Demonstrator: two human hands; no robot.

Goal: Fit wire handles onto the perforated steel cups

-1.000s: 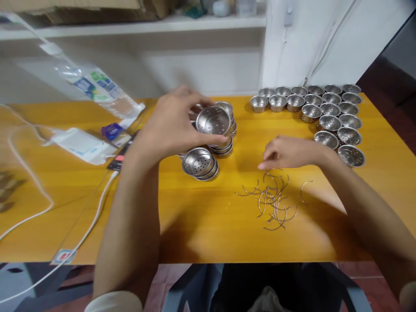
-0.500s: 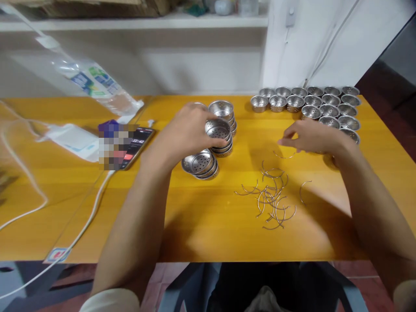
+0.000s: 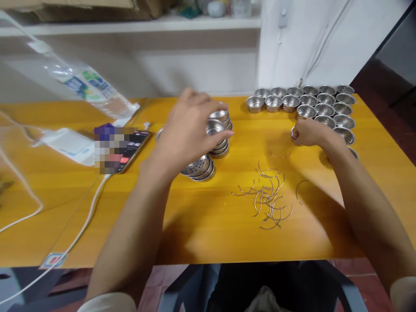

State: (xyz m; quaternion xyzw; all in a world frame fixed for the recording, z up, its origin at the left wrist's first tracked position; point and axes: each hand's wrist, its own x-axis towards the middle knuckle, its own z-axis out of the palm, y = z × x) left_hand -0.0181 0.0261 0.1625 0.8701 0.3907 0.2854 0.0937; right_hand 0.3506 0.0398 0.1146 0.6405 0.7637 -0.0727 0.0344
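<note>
My left hand (image 3: 191, 125) hovers over stacks of small perforated metal cups (image 3: 196, 165), its thumb stretched out and fingers apart. It covers part of the stacks, and what lies under the palm is hidden. A cup rim (image 3: 159, 133) peeks out left of that hand. My right hand (image 3: 307, 132) is closed at the near left edge of the cup rows, with a bit of a metal cup (image 3: 293, 133) showing at its fingertips. Thin curved wire handles (image 3: 268, 197) lie in a loose heap between my arms. One single wire (image 3: 281, 156) lies nearer the right hand.
Rows of open metal cups (image 3: 308, 100) stand at the back right. On the left are a phone (image 3: 138, 145), a white power bank (image 3: 69, 145), a plastic bottle (image 3: 94, 89) and a white cable (image 3: 94, 201). A shelf (image 3: 130, 29) runs above the back edge.
My left hand has lifted slightly and its fingers have spread. My right hand has closed more, with a cup edge now visible at its fingers. The view has shifted slightly.
</note>
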